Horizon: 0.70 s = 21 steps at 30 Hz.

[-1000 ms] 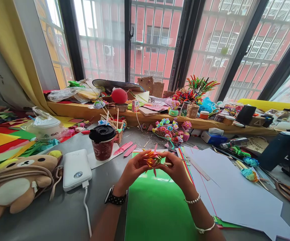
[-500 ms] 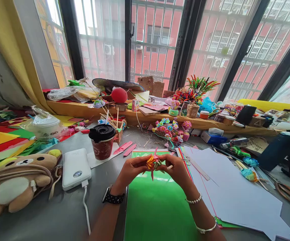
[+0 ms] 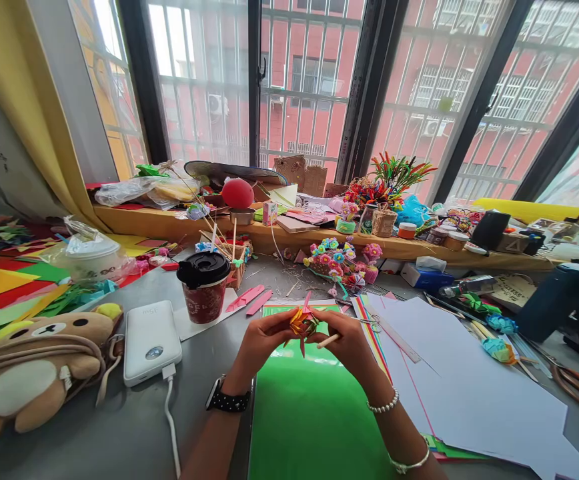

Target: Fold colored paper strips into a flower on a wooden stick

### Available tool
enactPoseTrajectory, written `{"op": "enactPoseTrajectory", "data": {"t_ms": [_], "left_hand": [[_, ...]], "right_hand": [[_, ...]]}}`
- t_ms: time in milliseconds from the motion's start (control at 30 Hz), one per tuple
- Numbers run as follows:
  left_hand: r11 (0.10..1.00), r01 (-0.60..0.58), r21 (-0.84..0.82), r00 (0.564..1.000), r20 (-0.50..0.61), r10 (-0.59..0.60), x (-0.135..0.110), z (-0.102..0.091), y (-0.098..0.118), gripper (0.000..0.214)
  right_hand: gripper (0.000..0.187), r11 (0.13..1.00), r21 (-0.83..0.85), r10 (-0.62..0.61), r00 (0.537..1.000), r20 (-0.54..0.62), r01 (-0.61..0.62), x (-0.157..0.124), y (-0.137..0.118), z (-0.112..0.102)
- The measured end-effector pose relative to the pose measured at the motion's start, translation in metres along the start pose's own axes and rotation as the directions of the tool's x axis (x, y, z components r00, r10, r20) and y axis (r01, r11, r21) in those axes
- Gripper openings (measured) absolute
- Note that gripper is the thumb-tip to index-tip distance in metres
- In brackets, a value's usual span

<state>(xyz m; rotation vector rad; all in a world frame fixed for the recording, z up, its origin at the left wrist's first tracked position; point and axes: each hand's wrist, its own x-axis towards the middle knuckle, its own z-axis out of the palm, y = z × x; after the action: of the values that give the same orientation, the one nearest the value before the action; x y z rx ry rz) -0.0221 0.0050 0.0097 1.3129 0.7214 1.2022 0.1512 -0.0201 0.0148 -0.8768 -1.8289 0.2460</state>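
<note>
Hands, two: left hand (image 3: 257,343) and right hand (image 3: 349,343), angled inward above one glossy green sheet (image 3: 314,420), fingers closed on one folded-paper flower (image 3: 301,324) between them; right also holding one pale stick (image 3: 328,341). Grey tabletop (image 3: 207,380), beneath barred windows (image 3: 309,73). Lidded cup (image 3: 203,301), one; plush bear (image 3: 19,383), one.

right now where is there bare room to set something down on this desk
Bare: the glossy green sheet on the near side of the left hand and right hand, and the grey tabletop between the tan plush bear and white charging cable. Crowded: the orange-covered window ledge, and the tabletop's rear around the multicoloured craft flowers.
</note>
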Motion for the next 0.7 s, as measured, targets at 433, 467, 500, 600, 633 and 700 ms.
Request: {"op": "enactPoseTrajectory", "data": {"t_ms": [433, 467, 500, 600, 633, 700], "left_hand": [[0.999, -0.049, 0.021, 0.996, 0.075, 0.048, 0.003, 0.000, 0.010, 0.056], [0.996, -0.082, 0.035, 0.996, 0.039, 0.081, 0.001, 0.002, 0.019, 0.055], [0.989, -0.134, 0.058, 0.989, -0.049, 0.137, -0.004, 0.005, 0.029, 0.052], [0.949, -0.302, 0.089, 0.915, -0.251, 0.314, -0.035, 0.022, 0.058, 0.033], [0.943, -0.330, 0.047, 0.920, -0.210, 0.332, -0.050, 0.028, 0.065, 0.027], [0.952, -0.306, -0.025, 0.949, -0.084, 0.303, -0.081, 0.038, 0.072, 0.021]], "right_hand": [[0.029, 0.995, -0.073, 0.048, 0.984, -0.173, -0.062, -0.001, 0.003, 0.005], [0.030, 0.994, -0.080, 0.062, 0.978, -0.197, -0.079, -0.001, 0.003, 0.005], [0.030, 0.991, -0.088, 0.076, 0.972, -0.221, -0.097, -0.001, 0.002, 0.004], [0.033, 0.984, -0.103, 0.111, 0.956, -0.271, -0.143, 0.000, 0.000, 0.001], [0.034, 0.982, -0.106, 0.119, 0.953, -0.278, -0.154, 0.001, 0.000, 0.000], [0.035, 0.980, -0.109, 0.130, 0.951, -0.280, -0.166, 0.000, -0.001, -0.001]]}}
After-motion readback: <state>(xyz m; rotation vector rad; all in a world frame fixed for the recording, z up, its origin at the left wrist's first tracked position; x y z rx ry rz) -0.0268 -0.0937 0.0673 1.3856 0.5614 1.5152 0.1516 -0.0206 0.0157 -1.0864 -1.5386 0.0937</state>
